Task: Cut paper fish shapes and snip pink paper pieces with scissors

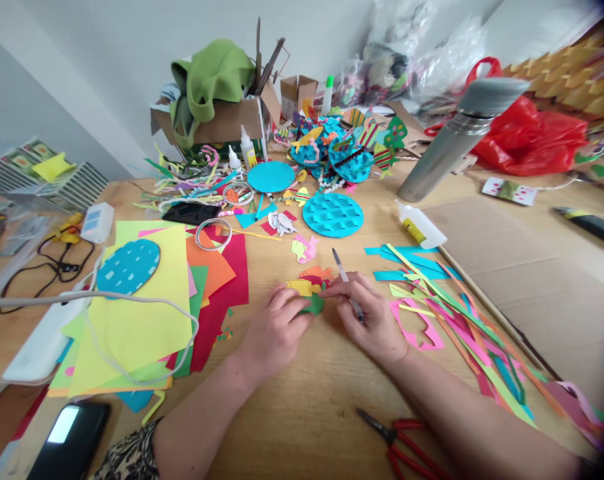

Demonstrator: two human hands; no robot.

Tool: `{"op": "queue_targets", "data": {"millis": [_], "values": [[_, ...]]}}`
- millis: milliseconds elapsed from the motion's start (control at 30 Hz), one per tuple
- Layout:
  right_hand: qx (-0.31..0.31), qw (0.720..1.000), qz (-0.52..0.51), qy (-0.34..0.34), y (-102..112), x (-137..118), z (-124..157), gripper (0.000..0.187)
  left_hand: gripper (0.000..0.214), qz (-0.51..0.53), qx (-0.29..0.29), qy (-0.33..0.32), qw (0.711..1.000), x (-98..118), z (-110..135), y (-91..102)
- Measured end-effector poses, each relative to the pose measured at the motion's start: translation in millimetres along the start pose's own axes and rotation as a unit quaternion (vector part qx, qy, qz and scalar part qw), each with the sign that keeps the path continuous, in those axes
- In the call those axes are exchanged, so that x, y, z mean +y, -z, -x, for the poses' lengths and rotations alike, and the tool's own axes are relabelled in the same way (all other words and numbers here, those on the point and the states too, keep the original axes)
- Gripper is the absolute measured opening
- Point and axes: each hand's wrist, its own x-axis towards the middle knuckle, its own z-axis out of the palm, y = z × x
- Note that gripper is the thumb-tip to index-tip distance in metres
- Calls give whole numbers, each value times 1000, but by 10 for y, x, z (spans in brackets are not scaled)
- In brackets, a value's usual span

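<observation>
My left hand point(281, 323) is closed at the edge of some small paper cutouts, its fingertips on a yellow paper fish point(300, 287) and a green paper piece point(314, 305). Orange and dark red cutouts point(318, 273) lie just beyond, partly covered. My right hand point(366, 313) is wrapped round a pen point(339, 261) with a pale barrel, its dark end pointing away from me. That hand's index fingertip reaches the cutouts. Further off lie pink and yellow-green paper fish point(305, 249). Red-handled scissors point(393, 435) rest near the table's front edge.
Coloured paper sheets point(132, 347) and a phone point(72, 440) lie left. Paper strips point(467, 320), a glue bottle point(422, 225) and a steel flask point(445, 143) are on the right. Blue discs point(333, 215), tape rolls point(213, 234) and a cardboard box point(222, 123) sit behind.
</observation>
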Motion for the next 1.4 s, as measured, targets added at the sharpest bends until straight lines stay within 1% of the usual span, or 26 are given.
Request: {"op": "queue_targets", "data": {"millis": [167,300,667,833,967,1100,1167,1233,1333,1400], "values": [[15,1000,5,-9,-6,15,15,33,27,8,-47,-20,999,81,12,-22],[20,1000,2,-12,-5,14,19,34,24,13,-47,-31,998,71,26,-45],[28,999,-7,-13,-5,11,27,34,28,70,-40,10,997,82,25,-49],[30,999,-8,-13,-10,9,26,34,34,86,-68,42,993,90,20,-34],[31,999,-7,-10,-13,17,33,34,35,85,-85,54,991,84,22,-39],[29,1000,-6,-8,-14,28,43,35,36,91,-84,60,990,86,17,-33],[31,999,-6,-6,-14,29,43,35,34,107,-85,61,989,107,17,-21],[32,999,-7,-6,-14,25,41,35,29,131,-82,45,987,135,24,-13],[30,999,-7,-6,-15,17,38,35,28,151,-56,12,987,155,42,-22],[28,1000,-7,-7,-15,14,39,36,28,141,-26,20,990,143,50,-38]]}}
